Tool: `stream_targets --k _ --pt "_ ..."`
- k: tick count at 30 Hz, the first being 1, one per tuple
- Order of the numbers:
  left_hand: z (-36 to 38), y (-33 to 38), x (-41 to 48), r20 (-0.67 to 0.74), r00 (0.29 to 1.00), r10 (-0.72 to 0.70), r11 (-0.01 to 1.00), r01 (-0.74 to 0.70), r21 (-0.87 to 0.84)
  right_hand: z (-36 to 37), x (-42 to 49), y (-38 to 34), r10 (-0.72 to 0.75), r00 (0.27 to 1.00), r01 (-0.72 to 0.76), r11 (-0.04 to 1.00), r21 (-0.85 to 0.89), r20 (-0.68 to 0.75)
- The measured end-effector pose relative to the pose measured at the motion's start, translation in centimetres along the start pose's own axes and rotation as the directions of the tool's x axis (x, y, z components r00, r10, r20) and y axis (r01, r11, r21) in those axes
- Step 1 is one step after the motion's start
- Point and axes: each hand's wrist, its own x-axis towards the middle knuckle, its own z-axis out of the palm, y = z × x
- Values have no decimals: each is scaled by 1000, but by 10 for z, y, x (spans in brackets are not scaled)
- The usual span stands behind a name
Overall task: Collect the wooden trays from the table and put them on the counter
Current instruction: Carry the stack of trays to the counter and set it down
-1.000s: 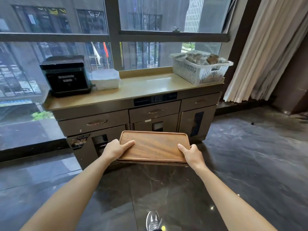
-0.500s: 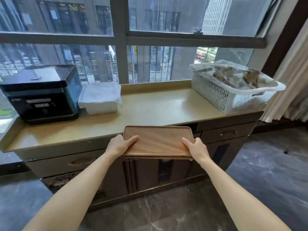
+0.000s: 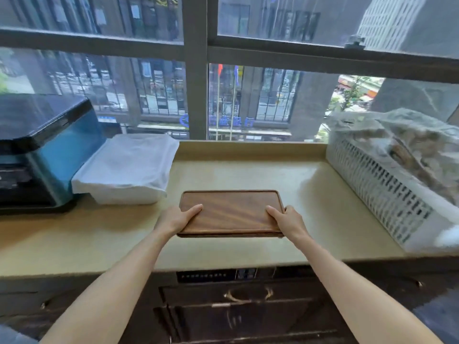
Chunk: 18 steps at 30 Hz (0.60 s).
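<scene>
Head view: wooden tray [image 3: 231, 212] held level over the counter [image 3: 310, 194], long axis running left to right, touchdown not confirmed. Left hand [image 3: 176, 219] clamped on the left short edge, right hand [image 3: 288, 221] clamped on the right, both equally near. Open counter straight beneath, between white wrapped box [image 3: 129, 170] and white basket [image 3: 387, 192]. Likely straight down next.

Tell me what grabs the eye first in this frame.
The wooden tray at centre, held over the beige counter with the left hand and right hand each in a grip on a short end. Flanking it: a white slotted basket at right, a covered white box and dark appliance at left.
</scene>
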Motion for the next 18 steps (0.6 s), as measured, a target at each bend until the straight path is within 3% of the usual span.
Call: stream_targets --k 18 --pt "22 88 195 24 1000 -18 983 13 185 3 207 -56 79 996 -80 997 12 44"
